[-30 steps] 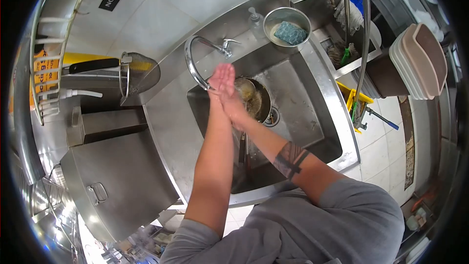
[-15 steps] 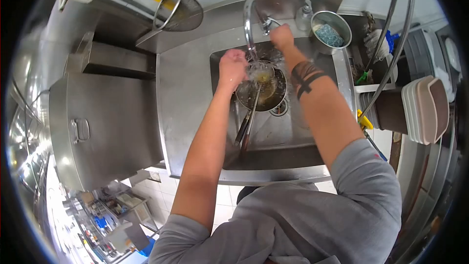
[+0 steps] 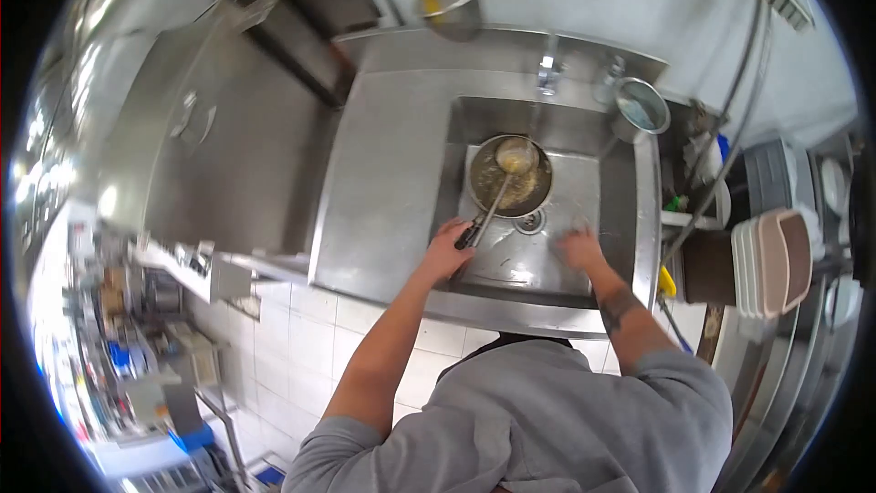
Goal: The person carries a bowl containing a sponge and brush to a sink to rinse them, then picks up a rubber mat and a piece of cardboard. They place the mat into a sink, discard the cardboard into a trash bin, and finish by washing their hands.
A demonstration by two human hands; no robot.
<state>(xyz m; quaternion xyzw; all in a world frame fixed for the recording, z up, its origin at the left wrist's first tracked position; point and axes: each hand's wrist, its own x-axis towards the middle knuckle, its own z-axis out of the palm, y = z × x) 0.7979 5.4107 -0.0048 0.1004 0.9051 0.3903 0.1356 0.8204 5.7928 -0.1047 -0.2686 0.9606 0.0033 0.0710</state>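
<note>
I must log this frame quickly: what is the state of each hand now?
Left hand: closed on the dark handle at the sink edge.
Right hand: low in the sink, blurred; open or closed cannot be told.

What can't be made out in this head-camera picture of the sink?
Head view:
- right hand: motion-blurred, so it is unclear whether it holds anything.
- dark handle in the left hand: its near end is hidden inside the grip.
- metal bowl: contents too small to tell.
- stacked trays: smeared by the lens edge.
</note>
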